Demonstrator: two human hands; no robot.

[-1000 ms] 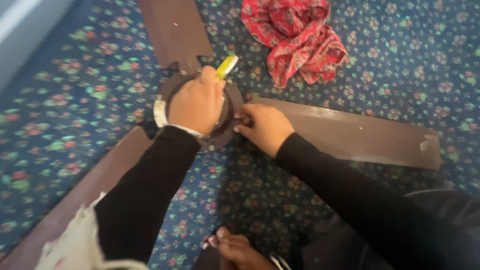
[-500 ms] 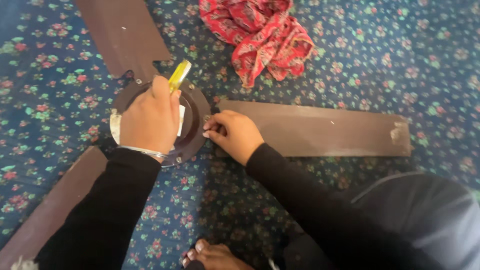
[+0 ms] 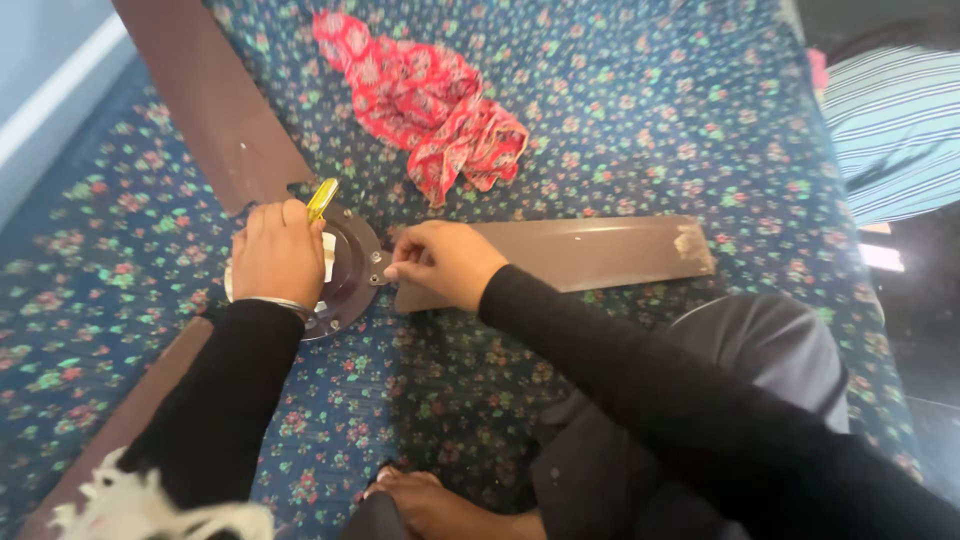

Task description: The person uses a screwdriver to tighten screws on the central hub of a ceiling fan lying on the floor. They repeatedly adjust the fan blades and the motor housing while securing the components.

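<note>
Head view: three fan blades (image 3: 590,252) (brown).

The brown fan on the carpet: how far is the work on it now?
Three blades lie around the round hub, so the fan is largely together. In hand: the left hand rests on the hub gripping a yellow-handled tool, while the right hand pinches at the joint of the right blade. Whether other screws remain loose cannot be told. A red cloth lies unused.

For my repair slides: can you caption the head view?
Left hand holds a yellow-handled tool over the fan hub; right hand pinches the brown blade root.
</note>
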